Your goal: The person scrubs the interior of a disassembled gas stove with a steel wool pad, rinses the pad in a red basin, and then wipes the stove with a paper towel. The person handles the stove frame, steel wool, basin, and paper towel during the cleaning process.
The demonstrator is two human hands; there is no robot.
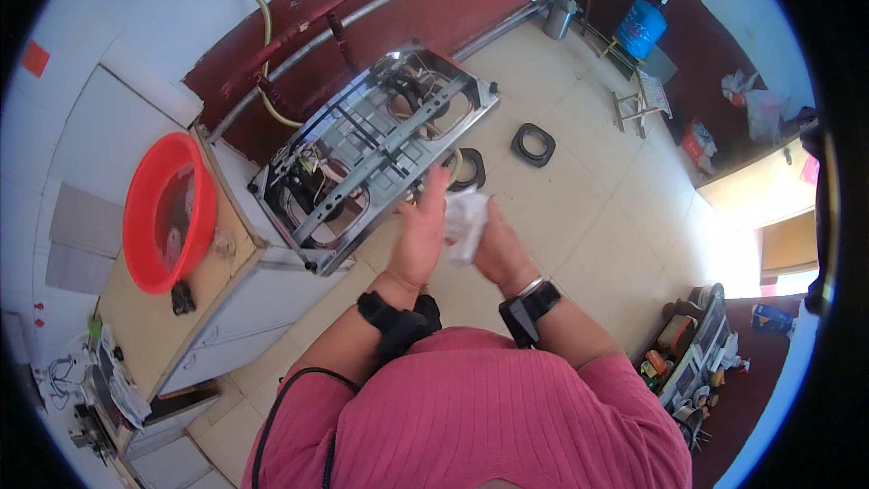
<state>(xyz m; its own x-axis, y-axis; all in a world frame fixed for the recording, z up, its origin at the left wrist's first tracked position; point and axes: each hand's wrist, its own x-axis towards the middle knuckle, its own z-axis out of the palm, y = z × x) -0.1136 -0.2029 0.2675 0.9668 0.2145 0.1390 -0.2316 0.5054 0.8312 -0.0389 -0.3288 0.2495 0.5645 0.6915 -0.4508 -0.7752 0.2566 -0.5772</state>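
A crumpled white tissue or cloth (467, 221), blurred by motion, is between my two hands. My right hand (501, 244) holds it from the right with curled fingers. On its other side, my left hand (419, 238) is stretched out flat, its edge close to the white wad; whether they touch is unclear. Just beyond my left hand a two-burner gas cooktop (380, 149) is tipped up, showing its metal underside, burner tubes and wiring. Behind my hands, a black ring-shaped pan support (470, 166) lies on the floor, partly hidden. A second pan support (533, 145) lies farther right.
A red plastic basin (139, 217) with water stands on the left counter (234, 251), beside a dark scouring pad (182, 297). A gas hose (267, 20) runs along the wall. A wooden stool (631, 105) and blue water bottle (640, 30) are far right. Shelves with kitchenware (692, 360) stand at right.
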